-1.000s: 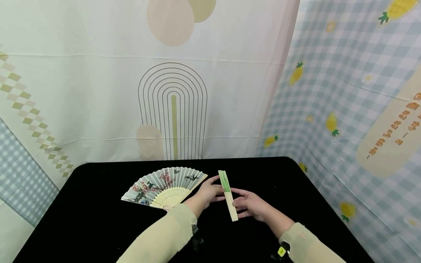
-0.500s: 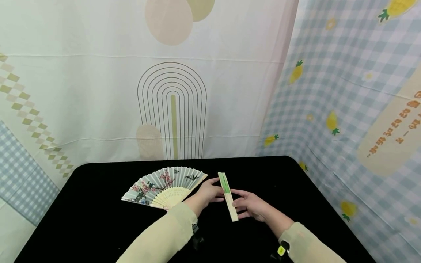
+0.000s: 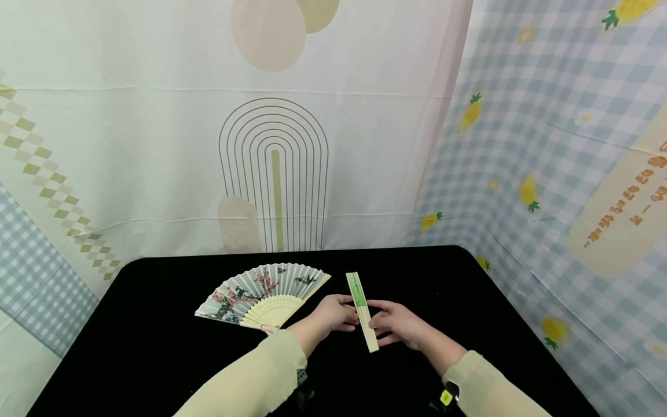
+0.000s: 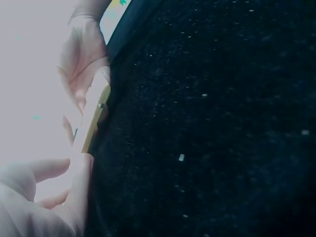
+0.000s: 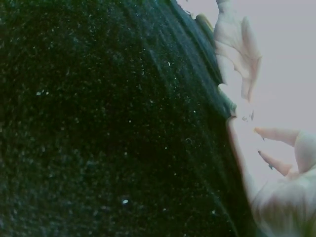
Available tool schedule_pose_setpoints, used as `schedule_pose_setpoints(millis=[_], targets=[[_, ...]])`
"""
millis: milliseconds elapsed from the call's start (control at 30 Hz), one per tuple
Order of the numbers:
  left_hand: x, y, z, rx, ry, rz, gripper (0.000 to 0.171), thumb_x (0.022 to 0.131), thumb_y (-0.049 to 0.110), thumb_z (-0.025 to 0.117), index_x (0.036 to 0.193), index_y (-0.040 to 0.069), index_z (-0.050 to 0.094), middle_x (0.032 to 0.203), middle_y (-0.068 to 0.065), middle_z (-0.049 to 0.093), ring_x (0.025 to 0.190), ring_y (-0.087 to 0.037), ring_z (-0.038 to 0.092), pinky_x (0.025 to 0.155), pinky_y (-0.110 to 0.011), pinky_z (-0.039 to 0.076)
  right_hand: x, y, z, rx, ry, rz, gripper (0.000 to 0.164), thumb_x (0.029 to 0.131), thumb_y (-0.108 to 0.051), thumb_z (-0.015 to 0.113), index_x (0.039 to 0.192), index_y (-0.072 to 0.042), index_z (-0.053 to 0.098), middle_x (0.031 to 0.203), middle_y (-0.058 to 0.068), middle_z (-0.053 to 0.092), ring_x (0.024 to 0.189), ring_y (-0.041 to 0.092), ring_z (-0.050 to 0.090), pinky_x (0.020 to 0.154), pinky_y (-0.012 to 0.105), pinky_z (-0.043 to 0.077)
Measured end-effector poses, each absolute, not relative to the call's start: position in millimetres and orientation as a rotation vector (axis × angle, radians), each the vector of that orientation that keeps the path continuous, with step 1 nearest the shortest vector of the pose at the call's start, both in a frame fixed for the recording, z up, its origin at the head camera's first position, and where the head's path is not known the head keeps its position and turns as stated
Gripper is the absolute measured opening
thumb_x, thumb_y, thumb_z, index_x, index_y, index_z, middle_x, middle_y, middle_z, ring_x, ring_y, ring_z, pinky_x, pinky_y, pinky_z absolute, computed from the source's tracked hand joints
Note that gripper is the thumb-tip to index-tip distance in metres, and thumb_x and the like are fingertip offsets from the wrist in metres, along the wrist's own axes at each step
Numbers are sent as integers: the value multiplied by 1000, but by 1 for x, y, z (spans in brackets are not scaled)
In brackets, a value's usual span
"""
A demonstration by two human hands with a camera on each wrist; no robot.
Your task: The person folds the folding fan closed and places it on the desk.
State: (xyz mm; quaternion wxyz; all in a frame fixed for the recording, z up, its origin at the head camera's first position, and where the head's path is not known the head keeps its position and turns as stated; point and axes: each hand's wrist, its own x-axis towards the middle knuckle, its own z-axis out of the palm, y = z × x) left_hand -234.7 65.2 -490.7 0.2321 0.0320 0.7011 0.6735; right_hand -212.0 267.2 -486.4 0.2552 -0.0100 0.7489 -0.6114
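A folded hand fan (image 3: pixel 363 315), pale wood ribs with a green-printed part at its far end, lies slanted on the black tabletop. My left hand (image 3: pixel 333 313) is at its left side, fingers slightly bent and fingertips right at the edge. On the other side my right hand (image 3: pixel 401 325) touches the right edge with its extended index finger, its thumb tip overlapping the ribs. Bright glare washes out much of the fan (image 4: pixel 94 118) in the left wrist view. A spread hand fan (image 3: pixel 271 292) with blossoms and birds lies to the left, close to my left forearm.
The black tabletop (image 3: pixel 427 370) has rounded far corners. Behind it hangs a pale curtain (image 3: pixel 375 174) with an arch print; a blue checked curtain (image 3: pixel 552 150) with pineapples closes the right side. Dark wrist devices (image 3: pixel 445 399) sit at both cuffs.
The left hand's fingers have drawn back toward the person along the folded fan's left edge. The right hand and both fans stay nearly in place; the view shifts slightly.
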Motion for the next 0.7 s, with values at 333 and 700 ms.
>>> schedule_pose_setpoints(millis=[333, 700], targets=[[-231, 59, -497, 117, 1880, 1851, 52, 89, -14, 59, 139, -9, 50, 113, -16, 64, 88, -23, 70, 74, -37, 61, -211, 261, -481, -41, 2240, -1458, 61, 92, -11, 67, 149, -5, 44, 95, 11, 65, 71, 21, 65, 53, 33, 58], [-226, 54, -495, 175, 1842, 1846, 51, 91, -11, 60, 141, -8, 48, 125, -20, 61, 94, -26, 69, 77, -37, 61, -210, 261, -479, 12, 2234, -1466, 56, 92, -3, 62, 145, 4, 45, 93, 13, 66, 71, 22, 67, 56, 35, 60]])
